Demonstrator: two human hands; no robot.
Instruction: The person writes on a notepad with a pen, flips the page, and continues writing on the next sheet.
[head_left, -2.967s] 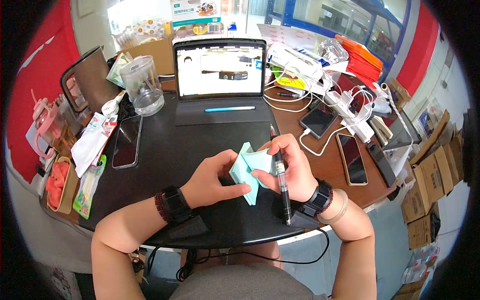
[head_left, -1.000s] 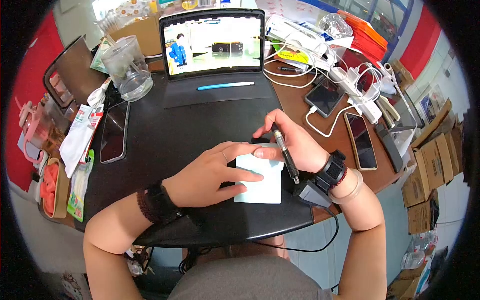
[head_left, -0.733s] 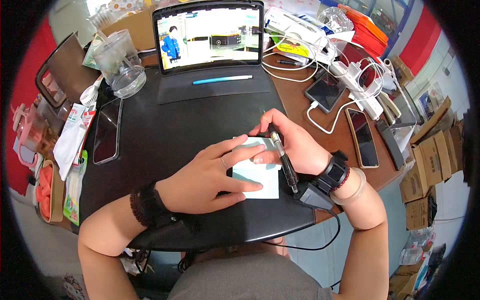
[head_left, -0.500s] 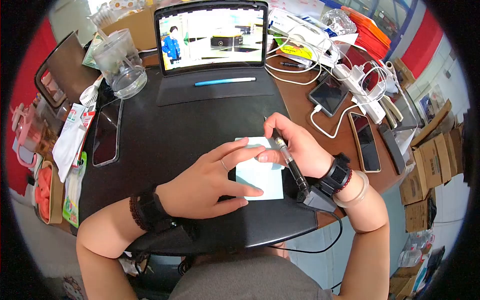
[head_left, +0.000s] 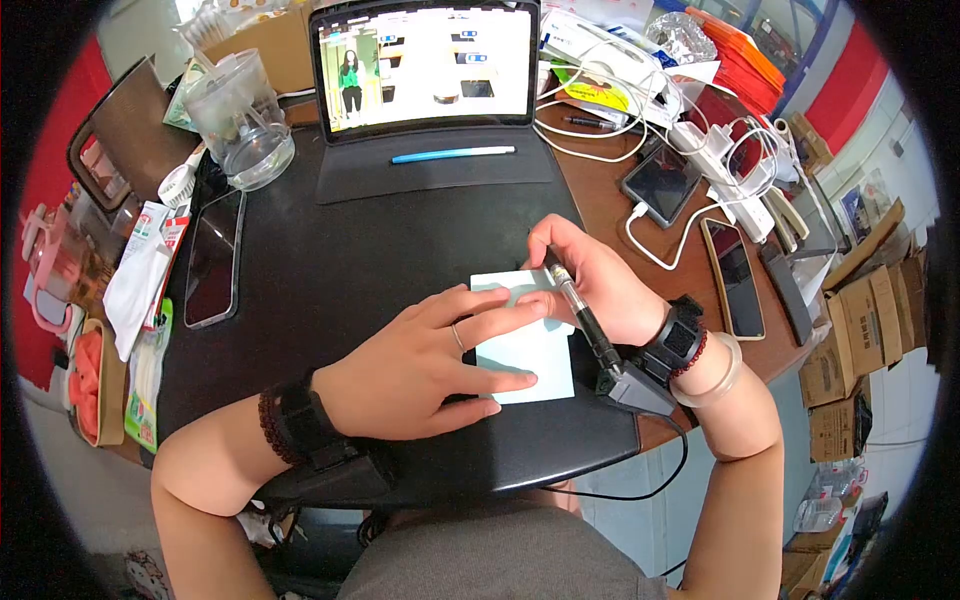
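Observation:
A pale blue square of paper [head_left: 530, 365], perhaps a pad of sticky notes, lies on the black desk mat in front of me. My left hand [head_left: 430, 355] rests on its left side, fingers stretched and spread, a ring on one of them. At the paper's upper right, my right hand [head_left: 600, 290] is closed around a black pen [head_left: 592, 325] with a clear barrel. That pen slants back toward my wrist, and its tip is hidden by my fingers. My right thumb lies against the upper part of the paper, close to my left fingertips.
A tablet [head_left: 425, 70] stands at the back, with a blue pen [head_left: 452, 155] on its cover. Phones [head_left: 215, 260], a clear pitcher [head_left: 245, 125] and packets are at left. White cables, a power strip [head_left: 725, 180] and more phones [head_left: 733, 280] crowd the right; cardboard boxes [head_left: 850, 340] stand beyond.
My left fingers have slid slightly right over the paper. My right index finger has curled in, and the pen tip no longer shows beyond it. The tablet's picture has changed.

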